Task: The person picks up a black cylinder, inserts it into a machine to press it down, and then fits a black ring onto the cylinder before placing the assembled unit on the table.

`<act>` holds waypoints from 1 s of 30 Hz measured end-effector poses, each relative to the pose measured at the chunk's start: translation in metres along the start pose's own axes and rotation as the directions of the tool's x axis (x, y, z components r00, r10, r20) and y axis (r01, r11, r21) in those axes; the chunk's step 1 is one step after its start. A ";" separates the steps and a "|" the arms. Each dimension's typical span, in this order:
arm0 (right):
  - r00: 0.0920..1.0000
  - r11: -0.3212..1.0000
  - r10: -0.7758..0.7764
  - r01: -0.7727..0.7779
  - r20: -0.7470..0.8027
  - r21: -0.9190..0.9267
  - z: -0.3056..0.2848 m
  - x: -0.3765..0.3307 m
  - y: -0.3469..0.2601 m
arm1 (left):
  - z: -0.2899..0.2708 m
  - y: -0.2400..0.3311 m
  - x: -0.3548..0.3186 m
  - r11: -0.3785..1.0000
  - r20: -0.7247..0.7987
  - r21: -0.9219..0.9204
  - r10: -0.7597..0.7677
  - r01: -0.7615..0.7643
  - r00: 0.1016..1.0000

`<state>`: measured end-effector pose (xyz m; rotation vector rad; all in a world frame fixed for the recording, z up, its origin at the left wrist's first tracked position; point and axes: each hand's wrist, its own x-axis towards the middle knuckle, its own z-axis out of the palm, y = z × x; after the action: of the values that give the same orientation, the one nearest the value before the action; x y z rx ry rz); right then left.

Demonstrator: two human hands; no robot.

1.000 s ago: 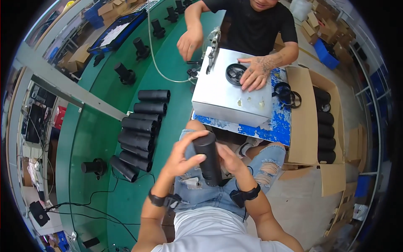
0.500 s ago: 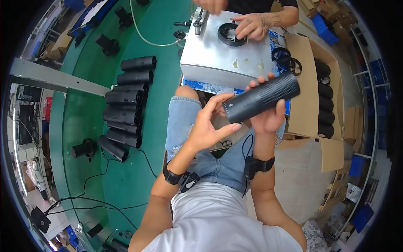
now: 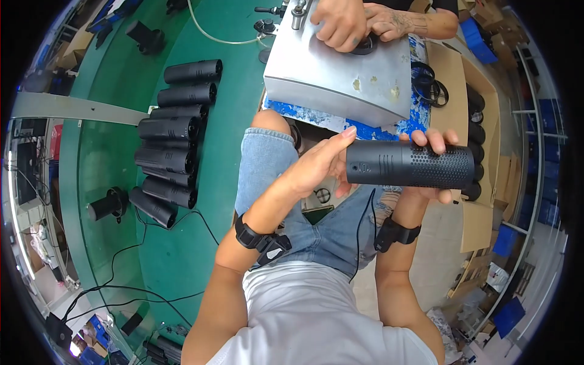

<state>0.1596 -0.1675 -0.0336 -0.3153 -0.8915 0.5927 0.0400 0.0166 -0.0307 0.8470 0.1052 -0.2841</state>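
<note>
A black cylinder (image 3: 410,163) lies nearly level between the person's two hands, above the lap and just on the near side of a metal box (image 3: 328,76). Small markings sit near its left end, too small to read; a group of slots comes next, and fine perforations cover much of the right part.

The left hand (image 3: 313,169) is spread around the left end, thumb at the upper edge and fingertips near the lower one; whether it presses firmly, I cannot tell. The right hand (image 3: 421,193) is wrapped around the perforated part from below, its fingertips showing over the far side. The cylinder itself blocks the view of the right palm and overlaps a cardboard box (image 3: 476,228) in which more cylinders (image 3: 476,134) are stacked.

On the metal box, a co-worker's hands (image 3: 340,24) hide most of a round black part (image 3: 365,47); a metal fitting (image 3: 298,15) stands beside them. Black rings (image 3: 435,91) overlap on the worn blue surface (image 3: 420,115) to the right of that box.

At left, a row of similar black cylinders (image 3: 167,129) lies on the green surface (image 3: 182,255). Dark cables (image 3: 131,248) trail below the row, and a metal bar (image 3: 91,109) reaches toward it
</note>
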 end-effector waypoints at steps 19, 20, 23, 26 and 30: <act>0.961 0.665 -0.109 -0.120 -0.254 -0.737 -0.061 0.154 -0.004 | -0.120 -0.032 0.000 0.944 -0.101 -0.273 0.162 -0.184 0.982; 0.955 0.607 -0.098 -0.166 -0.281 -0.777 -0.082 0.161 -0.006 | -0.120 -0.031 0.006 0.944 -0.084 -0.276 0.165 -0.182 0.983; 0.938 0.608 -0.069 -0.230 -0.340 -0.760 -0.111 0.168 0.018 | -0.115 -0.033 0.006 0.960 -0.050 -0.221 0.164 -0.171 0.985; 0.937 0.560 -0.045 -0.264 -0.347 -0.785 -0.124 0.174 0.033 | -0.110 -0.031 0.005 0.985 -0.065 -0.119 0.118 -0.125 0.991; 0.916 -0.104 -0.382 -0.177 -0.125 -0.979 -0.133 0.162 0.079 | -0.110 -0.028 0.009 0.981 -0.049 -0.142 0.128 -0.134 0.991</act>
<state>0.3174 -0.0091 -0.0493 -1.7662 -0.7874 -0.5422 0.0425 0.0799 -0.1249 0.7115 0.1048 -0.1340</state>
